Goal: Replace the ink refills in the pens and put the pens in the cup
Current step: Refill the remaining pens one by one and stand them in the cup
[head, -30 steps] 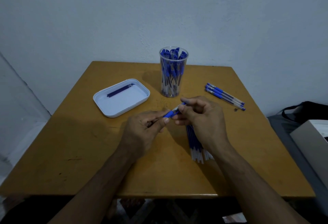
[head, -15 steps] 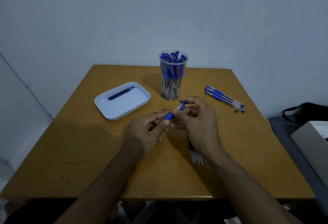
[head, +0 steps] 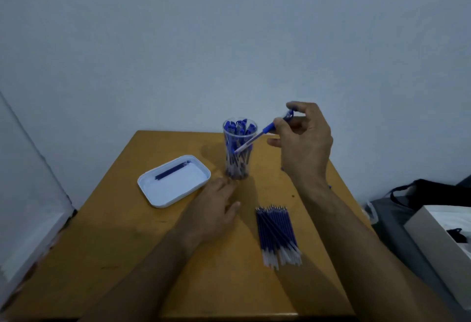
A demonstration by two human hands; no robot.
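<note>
On the wooden table [head: 158, 258] the left hand [head: 216, 209] rests flat, fingers straight, beside the white tray [head: 175, 194]. The right hand [head: 303, 143] pinches a blue pen [head: 257, 136], tilted, apparently above the pen-filled cup [head: 239, 163]. Refills [head: 276, 235] lie nearby.

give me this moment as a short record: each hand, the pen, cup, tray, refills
right hand: raised, pinching a blue pen, tip angled down toward the cup
left hand: fingers straight, flat on the table, holds nothing
cup: clear, upright, packed with blue pens
tray: white, one dark refill inside
refills: loose bundle lying on the table
</note>
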